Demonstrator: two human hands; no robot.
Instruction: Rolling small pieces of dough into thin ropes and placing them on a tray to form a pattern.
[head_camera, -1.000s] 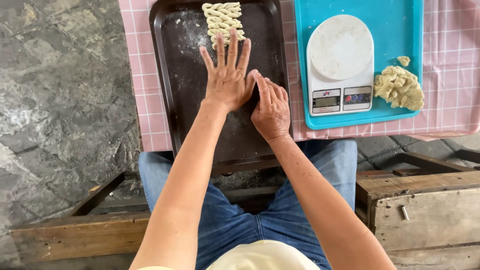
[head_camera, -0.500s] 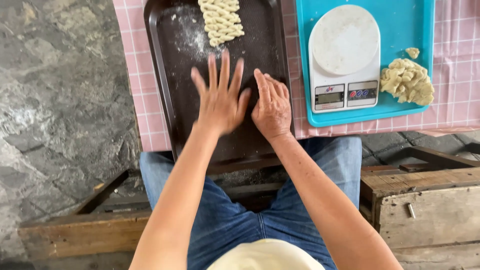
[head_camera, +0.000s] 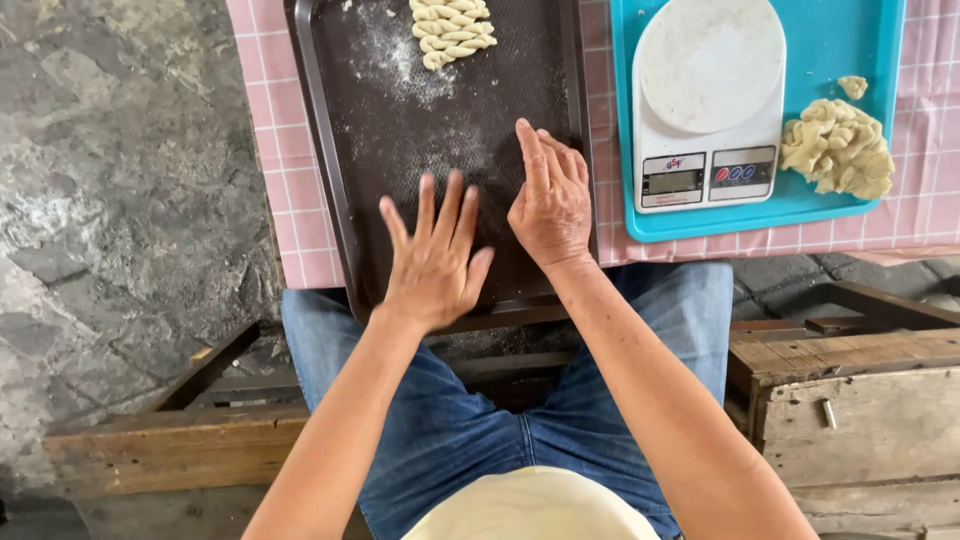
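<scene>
Checked pink cloth (head_camera: 300, 215) covered the table over a stone floor (head_camera: 110, 200). Left hand (head_camera: 432, 262) lay flat on the dark tray (head_camera: 330, 170), fingers spread, now pulled back to the near edge from mid-tray earlier. Right hand (head_camera: 550, 200) stayed at the tray's right side, fingers together and curled; whether dough lay under either hand could not be told. Twisted dough pieces (head_camera: 452, 30) sat at the far end. Scale (head_camera: 705, 110) and dough lump (head_camera: 838, 148) shared the blue tray (head_camera: 850, 40).
</scene>
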